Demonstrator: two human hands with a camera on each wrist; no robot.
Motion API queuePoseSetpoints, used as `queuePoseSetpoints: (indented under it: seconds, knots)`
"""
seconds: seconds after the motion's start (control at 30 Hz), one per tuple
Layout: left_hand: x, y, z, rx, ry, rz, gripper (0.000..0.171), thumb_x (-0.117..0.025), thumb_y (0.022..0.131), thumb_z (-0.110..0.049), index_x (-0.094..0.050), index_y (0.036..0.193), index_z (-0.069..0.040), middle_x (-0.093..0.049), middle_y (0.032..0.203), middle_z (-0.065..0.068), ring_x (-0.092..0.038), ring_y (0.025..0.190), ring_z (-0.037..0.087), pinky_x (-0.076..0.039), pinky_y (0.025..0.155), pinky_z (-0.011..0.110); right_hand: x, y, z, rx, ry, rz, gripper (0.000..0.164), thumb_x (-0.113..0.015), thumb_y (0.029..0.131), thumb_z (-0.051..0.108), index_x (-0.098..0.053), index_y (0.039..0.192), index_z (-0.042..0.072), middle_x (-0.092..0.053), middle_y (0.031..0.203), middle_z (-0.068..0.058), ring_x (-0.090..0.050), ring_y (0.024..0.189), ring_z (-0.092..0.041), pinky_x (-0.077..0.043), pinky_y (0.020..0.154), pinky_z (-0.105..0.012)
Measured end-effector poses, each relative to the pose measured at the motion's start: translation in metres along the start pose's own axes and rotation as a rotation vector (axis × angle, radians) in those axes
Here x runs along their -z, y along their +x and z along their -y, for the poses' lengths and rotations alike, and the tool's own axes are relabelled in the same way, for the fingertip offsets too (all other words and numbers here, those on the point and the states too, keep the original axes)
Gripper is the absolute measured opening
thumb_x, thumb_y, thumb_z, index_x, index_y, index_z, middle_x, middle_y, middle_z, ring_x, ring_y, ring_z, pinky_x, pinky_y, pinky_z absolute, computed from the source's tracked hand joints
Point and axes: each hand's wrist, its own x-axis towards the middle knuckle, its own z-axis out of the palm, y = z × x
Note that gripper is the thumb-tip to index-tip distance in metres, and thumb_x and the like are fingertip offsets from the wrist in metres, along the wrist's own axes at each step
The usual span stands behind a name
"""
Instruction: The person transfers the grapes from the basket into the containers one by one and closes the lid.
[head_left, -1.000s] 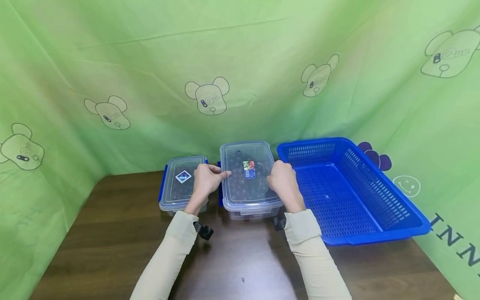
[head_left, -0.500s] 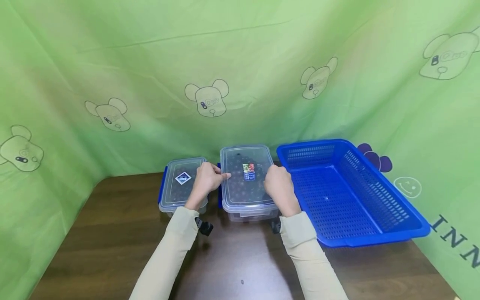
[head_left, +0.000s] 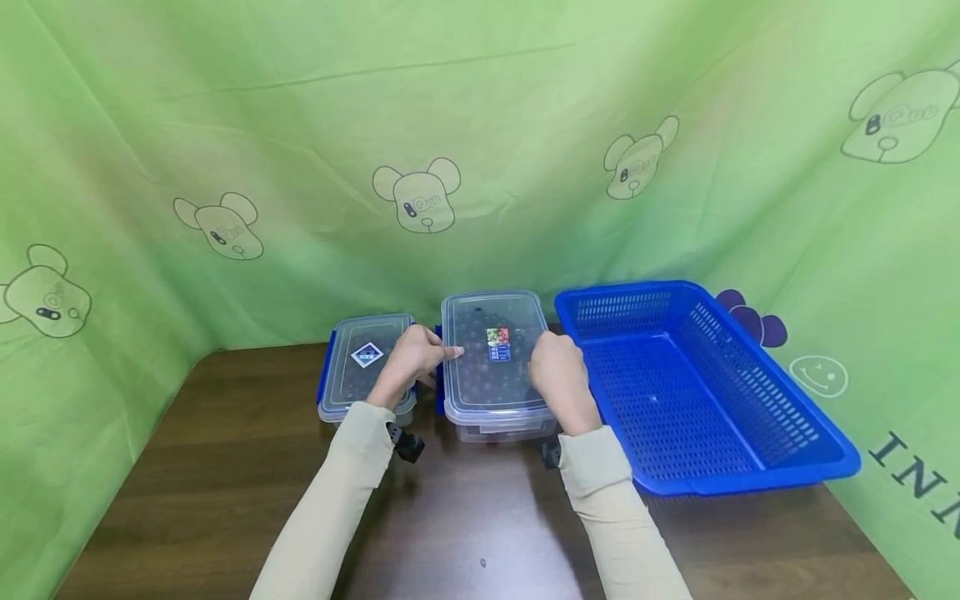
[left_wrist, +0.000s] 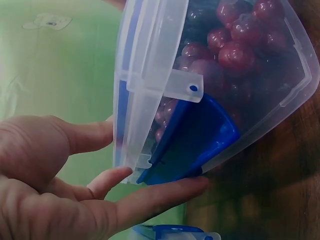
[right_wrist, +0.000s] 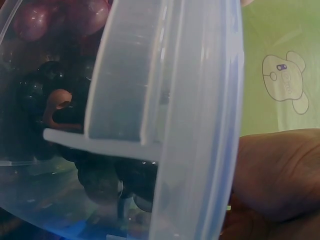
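Observation:
A clear food container (head_left: 491,387) full of round red and dark grapes (left_wrist: 237,55) stands in the middle, its translucent lid on. At its left side my left hand (head_left: 416,354) lays the thumb on the lid's edge. In the left wrist view, other fingers of that hand touch the blue latch (left_wrist: 192,140), which hangs tilted away from the lid. My right hand (head_left: 561,371) is curled at the container's right edge. The right wrist view has that hand (right_wrist: 280,175) right against the lid's rim; its fingertips are hidden.
A smaller lidded container (head_left: 352,375) with blue latches stands close on the left. A blue perforated basket (head_left: 750,485) lies just to the right. Green printed cloth (head_left: 300,125) hangs behind the wooden table (head_left: 202,467).
The right hand has shifted slightly left and down along the lid's edge. Fingers of the left hand have moved lower beside the latch, while its thumb stays on the lid.

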Motion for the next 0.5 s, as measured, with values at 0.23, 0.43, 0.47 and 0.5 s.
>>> queuePoseSetpoints:
  seconds: [0.23, 0.43, 0.47, 0.5]
  knots:
    - [0.0038, 0.0005, 0.0029, -0.018, -0.08, 0.074, 0.033, -0.075, 0.1, -0.026, -0.059, 0.112, 0.001, -0.072, 0.079, 0.011, -0.077, 0.068, 0.028, -0.068, 0.075, 0.049, -0.0009, 0.0015, 0.0029, 0.029, -0.022, -0.027, 0.018, -0.063, 0.091, 0.002, -0.073, 0.083, -0.011, -0.074, 0.085, -0.031, -0.074, 0.076, -0.044, -0.062, 0.062, -0.056]
    - [0.0028, -0.0018, -0.0006, -0.017, -0.025, 0.055, 0.038, -0.075, 0.1, -0.029, -0.063, 0.116, 0.003, -0.077, 0.097, 0.02, -0.079, 0.073, 0.031, -0.068, 0.077, 0.048, -0.0005, 0.0, 0.0019, 0.012, -0.01, -0.016, 0.018, -0.061, 0.092, 0.0, -0.072, 0.082, -0.01, -0.074, 0.084, -0.03, -0.074, 0.072, -0.041, -0.061, 0.06, -0.055]
    - [0.0023, -0.0024, -0.0016, -0.01, -0.007, 0.042, 0.039, -0.076, 0.099, -0.03, -0.063, 0.116, 0.003, -0.076, 0.098, 0.019, -0.079, 0.072, 0.03, -0.068, 0.078, 0.048, -0.0003, -0.0002, 0.0018, 0.006, -0.007, -0.011, 0.018, -0.061, 0.092, 0.0, -0.072, 0.081, -0.01, -0.074, 0.083, -0.03, -0.073, 0.071, -0.04, -0.061, 0.059, -0.054]
    - [0.0018, -0.0027, -0.0023, -0.005, 0.009, 0.026, 0.04, -0.076, 0.098, -0.031, -0.062, 0.116, 0.002, -0.074, 0.099, 0.018, -0.078, 0.073, 0.028, -0.067, 0.079, 0.048, 0.0, -0.0003, 0.0018, 0.002, -0.004, -0.006, 0.018, -0.061, 0.092, 0.0, -0.072, 0.082, -0.01, -0.074, 0.084, -0.03, -0.073, 0.071, -0.04, -0.061, 0.059, -0.054]
